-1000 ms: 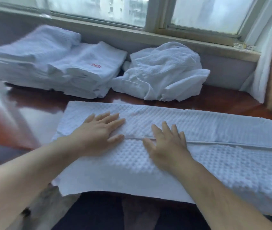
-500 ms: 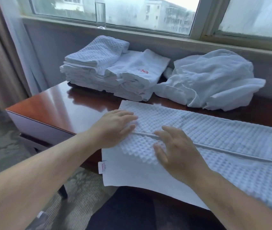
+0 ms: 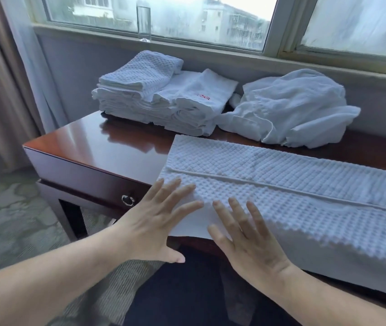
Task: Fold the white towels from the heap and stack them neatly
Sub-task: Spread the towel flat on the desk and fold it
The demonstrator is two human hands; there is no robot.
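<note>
Facing down at the towel (image 3: pixel 281 165) end; left hand (image 3: pixel 154 228), right hand (image 3: pixel 251 241) (fingers splayed, empty)

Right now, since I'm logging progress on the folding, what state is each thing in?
Waffle towel: folded lengthwise, flat on the table, near edge overhanging.
Folded stack: piled at back left.
Heap: crumpled, unfolded, back right.
Left hand: open, fingers straight over towel's left end.
Right hand: open, at towel's near edge.
Drawer: shut.
Bottle: upright.
</note>
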